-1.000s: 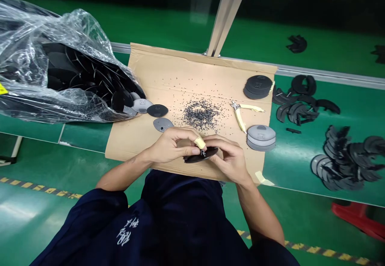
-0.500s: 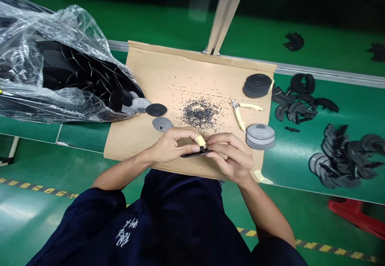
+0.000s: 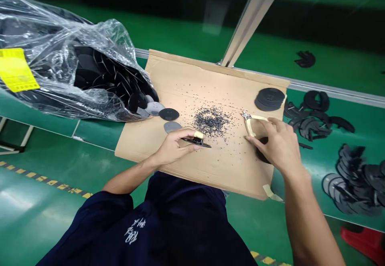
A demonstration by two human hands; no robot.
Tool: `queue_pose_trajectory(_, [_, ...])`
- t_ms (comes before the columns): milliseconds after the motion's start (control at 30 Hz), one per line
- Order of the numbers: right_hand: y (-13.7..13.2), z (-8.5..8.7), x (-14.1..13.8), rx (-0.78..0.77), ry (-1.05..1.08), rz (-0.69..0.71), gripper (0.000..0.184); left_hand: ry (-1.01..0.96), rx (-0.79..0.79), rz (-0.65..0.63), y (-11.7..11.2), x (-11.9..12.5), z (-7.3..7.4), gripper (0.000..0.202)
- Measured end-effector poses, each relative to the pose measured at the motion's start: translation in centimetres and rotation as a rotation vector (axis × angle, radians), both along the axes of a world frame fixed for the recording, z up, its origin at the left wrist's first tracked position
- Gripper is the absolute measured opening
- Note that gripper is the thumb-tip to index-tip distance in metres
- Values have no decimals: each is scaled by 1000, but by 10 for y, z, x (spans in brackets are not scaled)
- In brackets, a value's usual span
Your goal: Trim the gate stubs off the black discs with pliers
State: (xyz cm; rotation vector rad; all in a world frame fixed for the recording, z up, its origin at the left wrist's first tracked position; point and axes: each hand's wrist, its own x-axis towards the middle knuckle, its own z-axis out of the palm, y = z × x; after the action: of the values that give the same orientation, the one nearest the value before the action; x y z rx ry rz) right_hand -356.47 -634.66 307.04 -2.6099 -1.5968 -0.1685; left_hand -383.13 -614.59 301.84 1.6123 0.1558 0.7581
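My left hand [image 3: 177,145] pinches a thin dark oval disc [image 3: 205,144] above the cardboard's near part, tilted nearly edge-on. Yellow tape wraps a fingertip of that hand. To the right, my right hand [image 3: 278,141] has its thumb and fingers around the pale yellow handles of the side cutters [image 3: 249,123], which lie on the cardboard with their jaws pointing up-left. Under this hand a dark oval stack [image 3: 262,151] is partly hidden. Between the hands and beyond them, small black clippings [image 3: 212,121] are scattered.
A clear plastic bag [image 3: 117,33] of dark ovals lies at the left. Loose ovals [image 3: 169,114] rest near its mouth. A stack of black ovals [image 3: 270,98] stands on the cardboard's [image 3: 180,67] far right. Curved black pieces [image 3: 351,181] are heaped on the green table [image 3: 313,165].
My right hand has left the oval disc and moved right to the side cutters' handles. My left hand still holds the disc. The whole view has shifted slightly.
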Motion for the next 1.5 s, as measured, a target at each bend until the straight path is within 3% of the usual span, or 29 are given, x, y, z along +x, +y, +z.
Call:
queue_pose_trajectory(300, [16, -1, 22, -81, -44, 25, 64, -45, 69, 30, 1, -1, 4, 19])
queue_pose_trajectory(500, [32, 28, 15, -43, 72, 10, 52, -18, 143, 65, 7, 1, 3, 22])
queue_pose_trajectory(633, [30, 39, -19, 138, 427, 152, 46, -10, 191, 49, 10, 6, 7, 20])
queue_pose_trajectory(733, [25, 26, -49, 236, 809, 263, 40, 5, 182, 8, 12, 12, 11, 21])
queue_pose_trajectory(800, [23, 15, -65, 296, 893, 293, 38, 2, 173, -27, 13, 17, 13, 21])
queue_pose_trajectory(933, [19, 6, -76, 373, 779, 369, 38, -9, 198, -67, 15, 26, 15, 20])
queue_pose_trajectory(1100, [11, 8, -68, 363, 596, 465, 50, -4, 200, -86, 16, 34, 11, 21])
queue_pose_trajectory(1300, [7, 9, -60, 317, 401, 465, 54, -31, 184, -137, 17, 41, 8, 24])
queue_pose_trajectory(1500, [3, 10, -55, 282, 362, 460, 56, -5, 234, -145, 19, 45, 8, 22])
